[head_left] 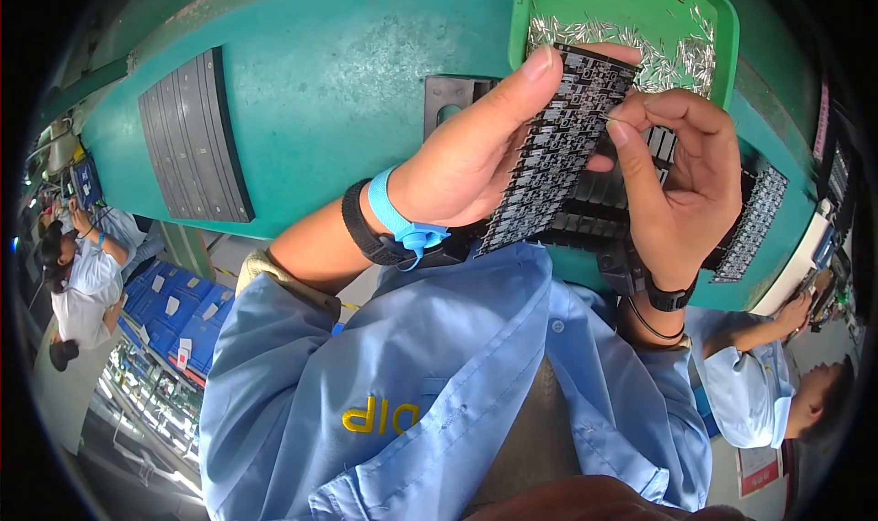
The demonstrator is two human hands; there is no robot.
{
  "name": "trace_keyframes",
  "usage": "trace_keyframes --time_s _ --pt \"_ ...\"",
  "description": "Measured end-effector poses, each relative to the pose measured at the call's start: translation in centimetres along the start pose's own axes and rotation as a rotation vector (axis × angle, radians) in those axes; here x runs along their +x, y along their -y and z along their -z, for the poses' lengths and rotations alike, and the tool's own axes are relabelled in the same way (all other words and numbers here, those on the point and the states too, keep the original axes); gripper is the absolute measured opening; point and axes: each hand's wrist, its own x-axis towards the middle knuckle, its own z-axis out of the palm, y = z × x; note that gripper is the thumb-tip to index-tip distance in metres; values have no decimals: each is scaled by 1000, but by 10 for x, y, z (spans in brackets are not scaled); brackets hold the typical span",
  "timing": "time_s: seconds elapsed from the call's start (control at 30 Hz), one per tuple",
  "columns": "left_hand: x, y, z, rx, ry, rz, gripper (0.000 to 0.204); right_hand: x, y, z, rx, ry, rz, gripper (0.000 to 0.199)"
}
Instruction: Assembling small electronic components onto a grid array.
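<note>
A black circuit board panel, printed with rows of repeated silver-white patterns, is held tilted in my left hand. My left thumb lies along its upper left edge and fingers show behind it. At the panel's right edge, my right hand pinches thumb and index finger together on a tiny thin metal pin. A green tray of loose small silver pins stands just beyond both hands. Below the panel, partly hidden by it and my right hand, sits a dark slotted fixture.
On the green table mat, a black ribbed plate lies at the left. Another patterned panel rests at the right. A dark holder is behind my left hand. A co-worker sits at the right; blue bins are at the left.
</note>
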Motion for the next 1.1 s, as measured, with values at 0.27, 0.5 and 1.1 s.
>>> trace_keyframes --time_s 0.27,0.5,1.1 --pt "1 2 2 51 24 -32 59 2 -5 0 -38 10 99 33" --pt "0 2 2 56 37 -38 59 -3 -2 -7 -45 -31 79 36" --pt "2 -2 -3 -108 22 48 77 25 -10 36 273 -48 -117 38"
